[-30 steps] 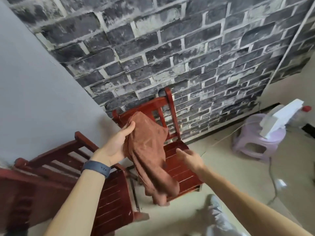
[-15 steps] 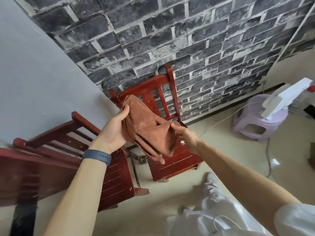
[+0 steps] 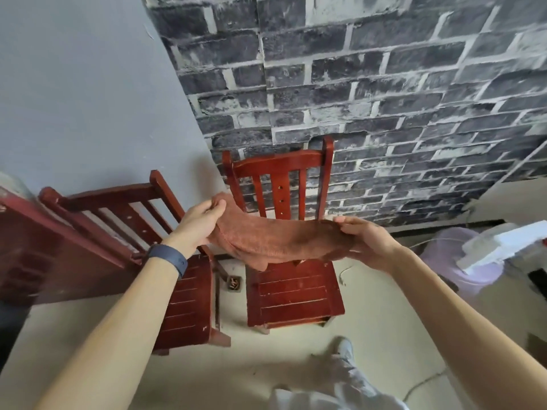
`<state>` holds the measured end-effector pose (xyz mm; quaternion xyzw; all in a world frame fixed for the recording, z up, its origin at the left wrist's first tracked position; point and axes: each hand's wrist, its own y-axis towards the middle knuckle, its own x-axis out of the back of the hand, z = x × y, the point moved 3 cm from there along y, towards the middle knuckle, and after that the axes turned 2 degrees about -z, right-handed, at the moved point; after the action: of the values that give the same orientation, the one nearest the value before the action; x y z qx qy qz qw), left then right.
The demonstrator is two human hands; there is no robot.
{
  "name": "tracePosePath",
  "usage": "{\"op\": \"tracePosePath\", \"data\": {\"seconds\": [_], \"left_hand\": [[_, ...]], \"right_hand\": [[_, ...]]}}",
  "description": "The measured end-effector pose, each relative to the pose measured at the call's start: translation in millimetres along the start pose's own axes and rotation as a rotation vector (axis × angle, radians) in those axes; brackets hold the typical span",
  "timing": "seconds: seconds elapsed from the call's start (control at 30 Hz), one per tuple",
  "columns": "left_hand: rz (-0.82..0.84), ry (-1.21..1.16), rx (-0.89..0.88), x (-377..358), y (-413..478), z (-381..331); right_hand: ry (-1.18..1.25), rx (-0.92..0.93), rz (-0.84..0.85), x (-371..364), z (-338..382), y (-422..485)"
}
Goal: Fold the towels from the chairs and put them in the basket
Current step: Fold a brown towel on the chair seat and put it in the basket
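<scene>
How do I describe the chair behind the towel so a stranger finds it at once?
Find the dark brick wall. Two red chairs stand in the corner below it. This chair has its back to the bricks; the other chair backs onto the grey wall.

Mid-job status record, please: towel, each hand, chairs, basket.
towel: brown towel, stretched roughly level between both hands, its middle sagging
left hand: left hand pinches the towel's left end
right hand: right hand grips the towel's right end
chairs: right chair directly below the towel; left chair beside it
basket: not in view
</scene>
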<state>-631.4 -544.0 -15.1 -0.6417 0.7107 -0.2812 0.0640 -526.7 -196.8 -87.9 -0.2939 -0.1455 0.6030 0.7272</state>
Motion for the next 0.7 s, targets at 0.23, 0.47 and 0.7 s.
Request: {"op": "tracePosePath", "data": {"seconds": [0.23,0.47,0.7], "left_hand": [[-0.139,-0.167,0.016,4,2,12],[-0.188,-0.394,0.133,4,5,39],[-0.275,-0.367,0.244,16,1,64]], "right_hand": [[0.155,0.038,-0.29,1,9,2],[-0.026,-0.278,-0.24,3,0,4],[0.19,-0.011,-0.27,1,16,3]]}}
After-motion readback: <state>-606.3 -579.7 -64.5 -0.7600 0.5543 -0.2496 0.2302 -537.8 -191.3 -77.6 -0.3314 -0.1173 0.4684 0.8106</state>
